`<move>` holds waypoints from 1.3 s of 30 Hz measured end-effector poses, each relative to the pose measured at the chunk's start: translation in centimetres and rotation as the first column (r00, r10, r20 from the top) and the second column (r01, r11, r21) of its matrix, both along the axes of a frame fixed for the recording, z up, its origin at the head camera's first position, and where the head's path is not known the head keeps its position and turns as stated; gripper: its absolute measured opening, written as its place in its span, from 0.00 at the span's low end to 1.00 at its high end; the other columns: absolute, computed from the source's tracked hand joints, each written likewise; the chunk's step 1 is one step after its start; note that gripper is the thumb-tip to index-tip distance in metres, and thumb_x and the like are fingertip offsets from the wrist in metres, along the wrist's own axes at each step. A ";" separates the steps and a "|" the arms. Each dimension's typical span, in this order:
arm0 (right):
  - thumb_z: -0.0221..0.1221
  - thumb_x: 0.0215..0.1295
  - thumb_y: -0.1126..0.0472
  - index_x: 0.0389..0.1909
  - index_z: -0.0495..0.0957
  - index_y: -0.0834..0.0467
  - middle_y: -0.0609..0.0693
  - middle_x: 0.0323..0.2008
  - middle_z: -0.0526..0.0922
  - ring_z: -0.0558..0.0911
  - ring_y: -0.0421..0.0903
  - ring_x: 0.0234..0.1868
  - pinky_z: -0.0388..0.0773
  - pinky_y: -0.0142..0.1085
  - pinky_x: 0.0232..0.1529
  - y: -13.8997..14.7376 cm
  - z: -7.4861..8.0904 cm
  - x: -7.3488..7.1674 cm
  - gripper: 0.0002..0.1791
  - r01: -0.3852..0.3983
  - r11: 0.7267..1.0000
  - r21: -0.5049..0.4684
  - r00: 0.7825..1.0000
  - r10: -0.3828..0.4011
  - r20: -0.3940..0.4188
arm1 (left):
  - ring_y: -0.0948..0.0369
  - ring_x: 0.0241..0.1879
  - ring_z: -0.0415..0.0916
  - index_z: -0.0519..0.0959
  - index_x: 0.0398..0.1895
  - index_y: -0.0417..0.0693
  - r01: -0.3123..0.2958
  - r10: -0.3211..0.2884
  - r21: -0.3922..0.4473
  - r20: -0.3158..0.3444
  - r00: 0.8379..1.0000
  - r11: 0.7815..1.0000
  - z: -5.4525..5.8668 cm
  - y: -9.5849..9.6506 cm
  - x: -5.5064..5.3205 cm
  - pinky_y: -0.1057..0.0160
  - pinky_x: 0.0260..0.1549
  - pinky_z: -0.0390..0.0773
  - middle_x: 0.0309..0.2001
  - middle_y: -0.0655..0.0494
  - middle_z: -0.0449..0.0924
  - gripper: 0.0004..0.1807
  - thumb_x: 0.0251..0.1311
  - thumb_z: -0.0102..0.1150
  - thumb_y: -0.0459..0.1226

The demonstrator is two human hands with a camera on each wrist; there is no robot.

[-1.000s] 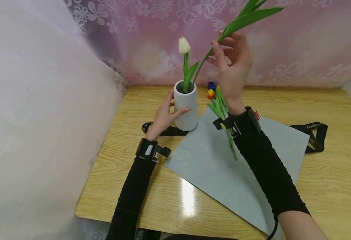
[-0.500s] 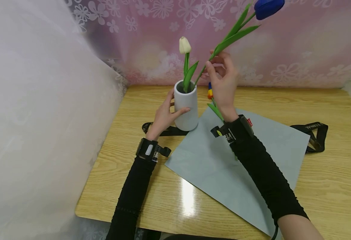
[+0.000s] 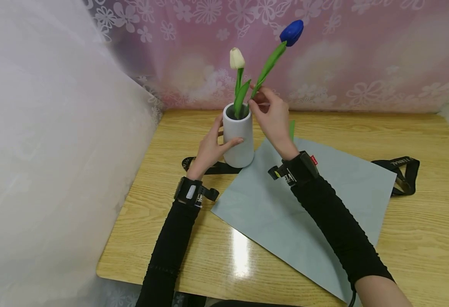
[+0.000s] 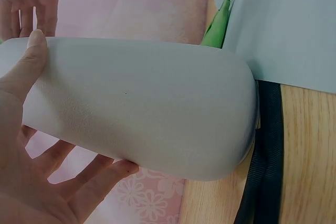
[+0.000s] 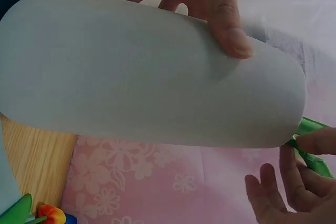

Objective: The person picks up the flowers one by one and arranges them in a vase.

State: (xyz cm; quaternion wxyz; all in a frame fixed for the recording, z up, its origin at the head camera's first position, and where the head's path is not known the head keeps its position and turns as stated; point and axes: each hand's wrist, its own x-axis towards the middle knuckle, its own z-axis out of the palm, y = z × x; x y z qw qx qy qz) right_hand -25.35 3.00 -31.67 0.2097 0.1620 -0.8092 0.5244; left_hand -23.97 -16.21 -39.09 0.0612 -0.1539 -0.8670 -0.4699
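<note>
Pinching a blue tulip (image 3: pixel 292 33) between thumb and fingers, the right hand (image 3: pixel 271 114) holds it low on the green stem, beside the mouth of a white vase (image 3: pixel 238 143). The bloom is a deep, even blue, smooth and closed into a plump egg shape; below it a long green leaf lies close along the stem, and the whole flower leans up and to the right. Its lower end meets the right side of the vase's opening, though how far it reaches inside is hidden by the fingers. The vase is a plain matte cylinder with a rounded base and a thick rim, standing upright on a wood-grained table (image 3: pixel 163 247). The left hand (image 3: pixel 211 147) grips its side, thumb across the front and fingers spread around the back. Inside stands a white tulip (image 3: pixel 237 59), creamy and closed, nearly upright, with a broad pointed leaf tilting right. A pale grey-blue sheet (image 3: pixel 316 204) lies just right of the base, and a black strap (image 3: pixel 224 168) runs by the foot. The right wrist view also shows a red-and-yellow tulip (image 5: pixel 51 215) near the table's back edge.
</note>
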 end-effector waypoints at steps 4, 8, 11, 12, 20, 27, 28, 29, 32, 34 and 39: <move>0.59 0.74 0.61 0.61 0.80 0.60 0.62 0.51 0.83 0.84 0.57 0.52 0.80 0.48 0.58 -0.1 0.0 0.1 0.18 0.017 0.994 0.109 0.999 -0.020 0.033 | 0.47 0.66 0.72 0.50 0.80 0.69 0.002 -0.002 0.002 0.004 1.000 1.000 -0.1 0.0 0.0 0.43 0.59 0.77 0.73 0.49 0.64 0.48 0.63 0.68 0.52; 0.59 0.75 0.56 0.60 0.80 0.63 0.63 0.61 0.76 0.80 0.59 0.58 0.74 0.53 0.63 0.0 0.0 0.2 0.20 -0.003 0.976 0.219 0.996 -0.017 0.088 | 0.46 0.66 0.72 0.50 0.80 0.70 0.004 -0.004 -0.001 0.004 1.000 1.000 -0.1 -0.1 -0.1 0.43 0.59 0.77 0.73 0.50 0.64 0.47 0.63 0.68 0.52; 0.56 0.77 0.52 0.64 0.77 0.64 0.63 0.65 0.72 0.75 0.60 0.62 0.73 0.55 0.63 0.2 0.1 0.3 0.24 -0.046 0.961 0.272 0.990 0.008 0.140 | 0.46 0.66 0.72 0.50 0.80 0.70 0.007 -0.007 -0.006 0.001 1.000 1.000 0.0 -0.1 -0.1 0.43 0.60 0.76 0.73 0.50 0.64 0.48 0.63 0.68 0.52; 0.55 0.77 0.50 0.65 0.76 0.64 0.63 0.65 0.72 0.75 0.60 0.62 0.73 0.55 0.62 0.3 0.1 0.3 0.26 -0.057 0.958 0.280 0.988 0.014 0.151 | 0.46 0.66 0.72 0.50 0.80 0.70 0.008 -0.008 -0.005 0.001 1.000 1.000 0.0 -0.1 0.0 0.43 0.60 0.76 0.74 0.49 0.64 0.48 0.63 0.68 0.52; 0.54 0.79 0.50 0.68 0.74 0.61 0.62 0.63 0.74 0.77 0.58 0.61 0.76 0.52 0.62 0.7 -0.5 0.5 0.26 -0.097 0.982 0.162 0.987 0.075 0.139 | 0.46 0.66 0.71 0.50 0.80 0.70 0.010 -0.011 0.014 0.013 1.000 1.000 0.0 -0.1 0.0 0.40 0.60 0.75 0.74 0.50 0.63 0.48 0.63 0.69 0.51; 0.49 0.81 0.52 0.62 0.78 0.59 0.56 0.55 0.84 0.83 0.53 0.48 0.77 0.34 0.38 1.5 -1.1 0.4 0.20 0.009 1.000 -0.009 1.000 -0.009 -0.021 | 0.47 0.66 0.72 0.51 0.80 0.69 0.005 -0.005 0.005 0.000 1.000 1.000 -0.1 0.0 -0.1 0.43 0.60 0.76 0.74 0.50 0.63 0.47 0.63 0.69 0.52; 0.49 0.81 0.53 0.60 0.78 0.60 0.56 0.53 0.84 0.83 0.52 0.46 0.74 0.32 0.35 1.7 -1.2 0.4 0.19 0.009 0.999 -0.034 0.999 -0.010 -0.040 | 0.47 0.66 0.72 0.50 0.80 0.69 0.004 -0.004 0.004 0.002 1.000 1.000 -0.1 0.0 -0.1 0.43 0.60 0.76 0.74 0.50 0.63 0.48 0.63 0.69 0.52; 0.50 0.81 0.54 0.59 0.79 0.61 0.56 0.52 0.85 0.83 0.52 0.44 0.73 0.30 0.33 1.8 -1.2 0.5 0.18 0.003 0.998 -0.057 0.998 -0.007 -0.060 | 0.47 0.66 0.72 0.50 0.80 0.70 0.003 -0.003 0.005 0.005 1.000 1.000 -0.1 0.0 0.0 0.43 0.60 0.76 0.74 0.50 0.63 0.48 0.63 0.69 0.52; 0.55 0.78 0.57 0.55 0.80 0.63 0.57 0.48 0.85 0.83 0.47 0.41 0.75 0.25 0.33 2.4 -1.4 0.5 0.16 -0.001 0.995 -0.102 0.995 -0.009 -0.097 | 0.46 0.66 0.72 0.50 0.80 0.71 0.001 -0.001 0.006 0.012 1.000 1.000 -0.1 -0.1 0.0 0.40 0.60 0.75 0.74 0.50 0.63 0.48 0.63 0.69 0.52; 0.57 0.76 0.59 0.54 0.80 0.65 0.58 0.47 0.85 0.83 0.43 0.38 0.78 0.24 0.34 2.6 -1.4 0.6 0.14 -0.014 0.991 -0.132 0.993 -0.002 -0.119 | 0.46 0.66 0.71 0.50 0.80 0.71 0.004 -0.004 0.009 0.014 1.000 1.000 0.0 0.0 0.0 0.39 0.61 0.75 0.74 0.49 0.63 0.48 0.63 0.69 0.52; 0.58 0.75 0.65 0.53 0.79 0.68 0.63 0.46 0.83 0.80 0.34 0.34 0.79 0.24 0.33 3.4 -1.5 0.9 0.13 -0.008 0.987 -0.162 0.991 -0.014 -0.136 | 0.46 0.67 0.71 0.50 0.80 0.71 0.004 -0.005 0.007 0.023 1.000 1.000 -0.1 -0.1 -0.1 0.39 0.60 0.75 0.74 0.49 0.63 0.48 0.63 0.68 0.52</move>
